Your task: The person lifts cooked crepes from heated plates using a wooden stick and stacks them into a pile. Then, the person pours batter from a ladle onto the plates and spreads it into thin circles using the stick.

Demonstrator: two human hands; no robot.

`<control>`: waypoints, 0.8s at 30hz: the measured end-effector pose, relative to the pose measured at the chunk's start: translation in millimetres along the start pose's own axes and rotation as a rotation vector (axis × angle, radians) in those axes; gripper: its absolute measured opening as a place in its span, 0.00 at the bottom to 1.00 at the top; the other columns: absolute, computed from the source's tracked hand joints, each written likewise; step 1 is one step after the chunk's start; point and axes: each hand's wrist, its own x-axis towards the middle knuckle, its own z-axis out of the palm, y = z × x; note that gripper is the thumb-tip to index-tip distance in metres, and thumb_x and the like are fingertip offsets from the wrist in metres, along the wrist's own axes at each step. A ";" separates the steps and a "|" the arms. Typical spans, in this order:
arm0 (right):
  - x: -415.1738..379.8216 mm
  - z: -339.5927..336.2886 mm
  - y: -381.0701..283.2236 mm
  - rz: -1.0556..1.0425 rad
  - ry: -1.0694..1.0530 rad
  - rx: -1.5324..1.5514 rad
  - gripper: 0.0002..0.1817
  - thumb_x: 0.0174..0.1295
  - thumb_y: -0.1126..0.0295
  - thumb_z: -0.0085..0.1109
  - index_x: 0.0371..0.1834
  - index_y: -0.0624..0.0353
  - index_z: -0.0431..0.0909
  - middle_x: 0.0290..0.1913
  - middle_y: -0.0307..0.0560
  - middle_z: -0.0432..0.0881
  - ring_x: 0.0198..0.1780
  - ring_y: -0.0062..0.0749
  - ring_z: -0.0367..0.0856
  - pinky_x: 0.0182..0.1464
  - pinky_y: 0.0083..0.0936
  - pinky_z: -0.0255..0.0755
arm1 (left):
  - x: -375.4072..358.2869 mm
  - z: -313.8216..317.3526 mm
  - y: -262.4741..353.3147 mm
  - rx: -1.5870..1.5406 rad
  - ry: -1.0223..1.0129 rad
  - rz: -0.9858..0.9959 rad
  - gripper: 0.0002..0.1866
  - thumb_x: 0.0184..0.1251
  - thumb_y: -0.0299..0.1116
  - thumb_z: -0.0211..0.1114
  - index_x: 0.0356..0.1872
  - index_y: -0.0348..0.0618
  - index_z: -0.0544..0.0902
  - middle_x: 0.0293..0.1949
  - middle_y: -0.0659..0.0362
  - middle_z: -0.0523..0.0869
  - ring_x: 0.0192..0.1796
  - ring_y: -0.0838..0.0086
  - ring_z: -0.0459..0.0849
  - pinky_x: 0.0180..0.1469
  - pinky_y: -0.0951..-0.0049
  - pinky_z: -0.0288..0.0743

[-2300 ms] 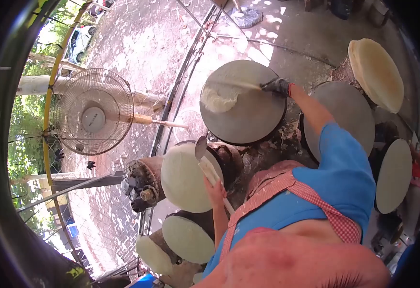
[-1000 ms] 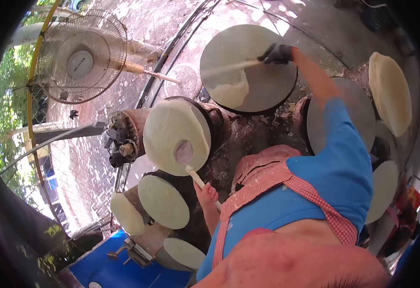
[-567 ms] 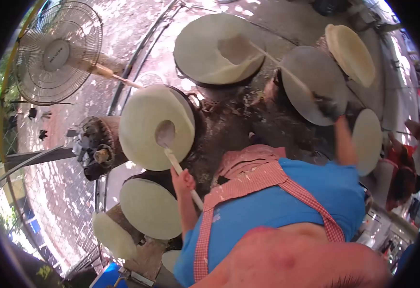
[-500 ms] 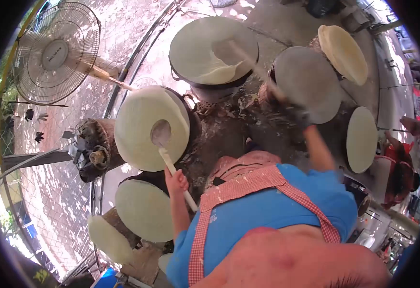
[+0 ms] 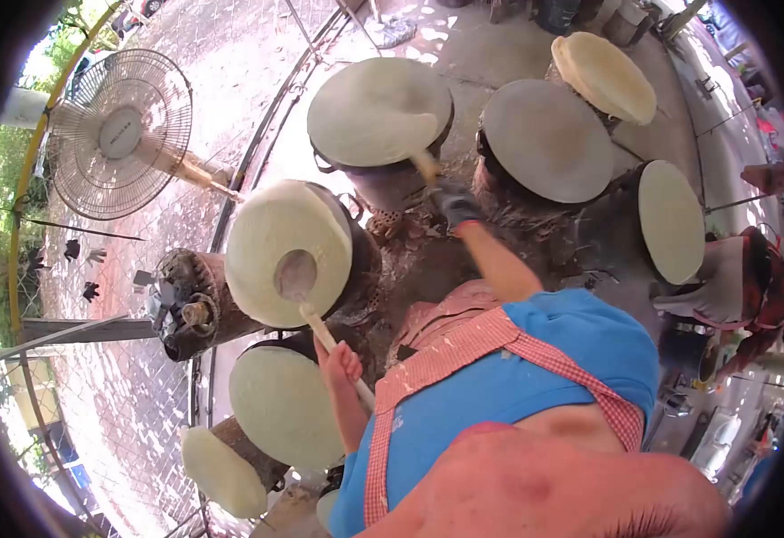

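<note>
left grip (image 5: 343,363) holds ladle (image 5: 298,275), its bowl over the pale disc (image 5: 286,251).

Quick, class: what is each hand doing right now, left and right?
Left hand: closed around the ladle handle.
Right hand, gloved: closed on a wooden stick.

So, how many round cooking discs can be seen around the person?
7: top centre, top right grey, far right top, right, centre left, lower left, bottom left. More may be hidden below.
</note>
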 end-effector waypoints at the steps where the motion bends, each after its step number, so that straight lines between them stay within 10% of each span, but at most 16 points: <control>1: 12.1 16.7 -27.4 0.014 -0.091 -0.025 0.16 0.56 0.57 0.44 0.42 0.50 0.76 0.37 0.55 0.77 0.40 0.48 0.75 0.42 0.37 0.68 | 0.8 1.8 -1.8 -0.038 -0.002 0.021 0.34 0.58 0.22 0.47 0.62 0.70 0.49 0.12 0.65 0.58 0.08 0.81 0.58 0.06 0.82 0.54; 5: 13.3 -56.2 -59.7 -0.022 -0.384 -0.239 0.20 0.57 0.53 0.41 0.46 0.50 0.74 0.44 0.54 0.76 0.44 0.48 0.74 0.45 0.35 0.67 | -17.5 21.0 5.7 -0.077 -0.028 0.096 0.33 0.58 0.22 0.46 0.61 0.68 0.50 0.12 0.65 0.58 0.08 0.81 0.58 0.06 0.83 0.55; 10: 69.0 -55.3 1.4 0.163 -0.114 -0.032 0.22 0.60 0.50 0.33 0.46 0.48 0.73 0.43 0.56 0.76 0.42 0.46 0.75 0.46 0.38 0.66 | -16.5 27.3 -5.6 -0.045 -0.044 0.088 0.25 0.61 0.24 0.45 0.57 0.65 0.55 0.14 0.67 0.58 0.10 0.85 0.56 0.07 0.86 0.51; 15: 27.8 -29.8 -10.2 -0.231 -0.294 -0.078 0.21 0.58 0.46 0.38 0.45 0.43 0.73 0.41 0.52 0.77 0.41 0.43 0.76 0.43 0.37 0.67 | 14.0 42.6 -6.0 -0.075 -0.062 -0.017 0.26 0.60 0.24 0.46 0.57 0.65 0.55 0.13 0.67 0.58 0.09 0.85 0.55 0.07 0.86 0.49; 22: 115.1 -32.2 41.2 0.266 -0.039 0.078 0.19 0.58 0.53 0.39 0.44 0.45 0.76 0.39 0.52 0.78 0.41 0.48 0.76 0.44 0.41 0.67 | 54.4 51.7 -3.2 0.029 0.033 -0.131 0.22 0.58 0.23 0.49 0.49 0.62 0.56 0.12 0.66 0.57 0.07 0.82 0.56 0.05 0.84 0.50; 24: 90.7 13.9 52.5 -0.128 -0.145 -0.149 0.20 0.59 0.52 0.38 0.44 0.47 0.75 0.40 0.50 0.78 0.41 0.47 0.76 0.44 0.38 0.68 | 55.9 54.6 -2.8 0.005 0.039 -0.180 0.21 0.59 0.23 0.49 0.48 0.61 0.56 0.12 0.66 0.57 0.08 0.82 0.56 0.05 0.84 0.50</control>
